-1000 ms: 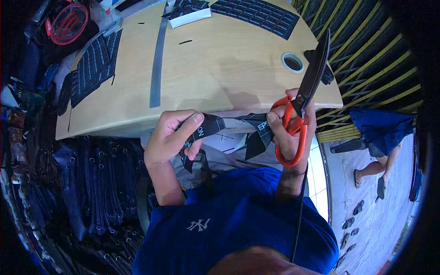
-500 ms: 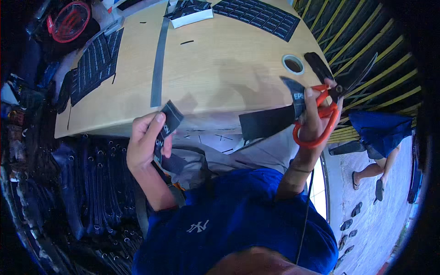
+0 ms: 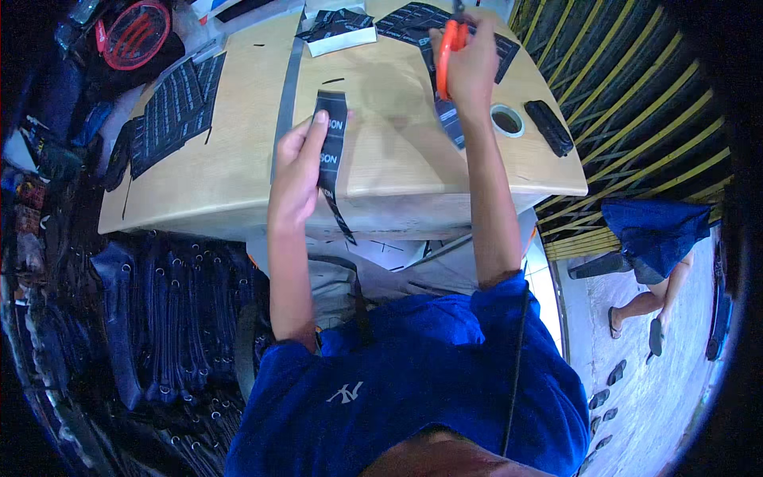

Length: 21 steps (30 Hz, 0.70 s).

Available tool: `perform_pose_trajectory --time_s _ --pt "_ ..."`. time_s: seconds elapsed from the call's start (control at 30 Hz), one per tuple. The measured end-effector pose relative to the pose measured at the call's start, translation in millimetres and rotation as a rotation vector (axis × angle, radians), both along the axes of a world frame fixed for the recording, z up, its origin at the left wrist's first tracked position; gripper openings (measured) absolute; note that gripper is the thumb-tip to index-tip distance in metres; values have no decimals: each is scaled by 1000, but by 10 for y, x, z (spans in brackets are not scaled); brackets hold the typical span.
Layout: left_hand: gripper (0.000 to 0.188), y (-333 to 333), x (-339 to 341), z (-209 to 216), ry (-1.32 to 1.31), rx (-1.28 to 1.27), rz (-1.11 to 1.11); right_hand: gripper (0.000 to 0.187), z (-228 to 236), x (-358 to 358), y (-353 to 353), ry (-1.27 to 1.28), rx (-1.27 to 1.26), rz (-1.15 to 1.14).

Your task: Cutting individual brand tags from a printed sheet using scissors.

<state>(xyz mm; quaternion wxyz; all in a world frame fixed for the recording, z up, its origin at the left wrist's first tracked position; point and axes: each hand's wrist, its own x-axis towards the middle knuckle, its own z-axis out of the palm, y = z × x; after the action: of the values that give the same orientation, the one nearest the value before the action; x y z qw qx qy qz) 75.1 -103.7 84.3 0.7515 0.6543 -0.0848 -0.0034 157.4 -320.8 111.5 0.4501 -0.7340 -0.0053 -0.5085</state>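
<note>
A narrow black strip of printed labels (image 3: pixel 331 155) hangs from my left hand (image 3: pixel 296 176), pinched near its top between thumb and fingers above the front of the table. Its lower end curls past the table's edge. At the far right of the table, my right hand (image 3: pixel 474 70) grips orange-handled scissors (image 3: pixel 451 46), blades pointing away. Another dark printed strip (image 3: pixel 450 121) hangs beneath that hand; whether fingers hold it is hidden. Close by at the back lies a sheet of black labels (image 3: pixel 404 20).
On the wooden table (image 3: pixel 381 119) are a white box (image 3: pixel 343 40) of black pieces, a tape roll (image 3: pixel 507 121), a black pouch-like item (image 3: pixel 548 129) and more label sheets (image 3: pixel 179 107). A folding gate (image 3: pixel 628 103) stands right; a person (image 3: pixel 656 238) is beyond. Dark straps (image 3: pixel 179 318) hang left.
My right hand has moved away from me to the table's far side with the scissors and a strip. My left hand has moved forward and right, its strip now hanging lengthwise.
</note>
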Motion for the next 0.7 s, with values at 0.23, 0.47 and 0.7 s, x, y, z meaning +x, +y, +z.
perform_pose_trajectory --time_s 0.23,0.47,0.7 --pt "41 -113 145 -203 2 -50 134 45 -50 -45 61 246 -119 53" --pt "40 -77 12 -241 -95 -49 244 57 4 -589 143 392 104 387" --pt "43 -118 -171 -105 -115 -45 48 77 -371 -1059 274 381 311 765"
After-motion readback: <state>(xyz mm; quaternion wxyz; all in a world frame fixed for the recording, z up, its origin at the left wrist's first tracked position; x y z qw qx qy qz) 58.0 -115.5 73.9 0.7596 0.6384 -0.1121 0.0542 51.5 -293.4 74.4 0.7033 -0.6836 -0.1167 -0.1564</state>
